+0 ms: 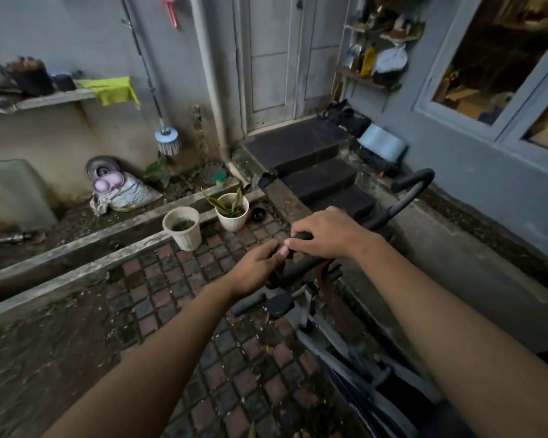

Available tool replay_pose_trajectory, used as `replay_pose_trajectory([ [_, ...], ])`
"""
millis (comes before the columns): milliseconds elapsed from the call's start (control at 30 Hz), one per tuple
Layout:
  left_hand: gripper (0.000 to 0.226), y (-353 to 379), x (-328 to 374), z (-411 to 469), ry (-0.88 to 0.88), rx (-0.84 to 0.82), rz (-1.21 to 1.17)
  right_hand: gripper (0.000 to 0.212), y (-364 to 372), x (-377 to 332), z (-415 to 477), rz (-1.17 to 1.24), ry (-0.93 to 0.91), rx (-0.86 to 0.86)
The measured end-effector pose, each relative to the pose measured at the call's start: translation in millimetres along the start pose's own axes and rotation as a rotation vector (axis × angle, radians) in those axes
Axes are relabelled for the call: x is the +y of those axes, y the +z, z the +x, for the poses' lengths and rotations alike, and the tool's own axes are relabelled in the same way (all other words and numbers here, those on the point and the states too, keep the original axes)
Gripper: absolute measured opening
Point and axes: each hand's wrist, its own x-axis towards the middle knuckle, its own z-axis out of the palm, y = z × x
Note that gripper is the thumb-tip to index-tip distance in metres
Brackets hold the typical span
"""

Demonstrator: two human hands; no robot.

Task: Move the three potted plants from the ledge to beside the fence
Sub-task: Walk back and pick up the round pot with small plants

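Two white potted plants stand on the brick paving beside a low concrete curb: a ribbed pot (pixel 182 228) with a small dark plant, and a rounder pot (pixel 232 212) with long yellow-green leaves. A tiny black pot (pixel 258 214) sits just right of them. Both my hands are on the black handlebar (pixel 301 264) of a bicycle in front of me. My right hand (pixel 328 236) grips the bar from above. My left hand (pixel 256 269) is curled on the bar just left of it, fingertips touching the right thumb. No fence shows.
The bicycle frame (pixel 342 339) fills the lower right. Dark steps (pixel 314 181) lead up to a grey door. A concrete gutter (pixel 76 257) runs along the left, with a sack (pixel 124 194) and a brush (pixel 167 140) beyond. A wall shelf (pixel 38 101) holds dark pots and a yellow cloth.
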Motion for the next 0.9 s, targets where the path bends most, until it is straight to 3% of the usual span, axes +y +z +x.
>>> replay_pose_trajectory([
  [67,0.022,-6,0,2,0.013,-0.074,-0.067,0.053,-2,1,12,-0.023,0.008,-0.023],
  [167,0.01,-16,-1,12,0.099,-0.207,0.008,0.05,-11,-3,34,-0.069,0.043,-0.176],
  [300,0.027,-38,-8,36,0.231,-0.445,0.248,0.046,-16,-1,56,0.014,0.197,-0.4],
  [433,0.029,-100,-15,61,0.284,-0.603,0.306,0.037,-21,-5,73,0.048,0.306,-0.372],
  [500,0.027,-142,-23,84,0.281,-0.546,0.255,0.031,-25,-12,90,0.075,0.346,-0.255],
  [633,0.044,-196,-33,141,0.284,-0.364,0.167,0.025,-26,-31,141,0.243,0.41,-0.039],
  [800,0.057,-248,-41,218,0.312,-0.282,0.106,0.007,-46,-23,229,0.542,0.524,0.136],
  [900,0.066,-290,-54,252,0.314,-0.13,0.16,0.02,-54,-1,293,0.611,0.518,0.23],
])
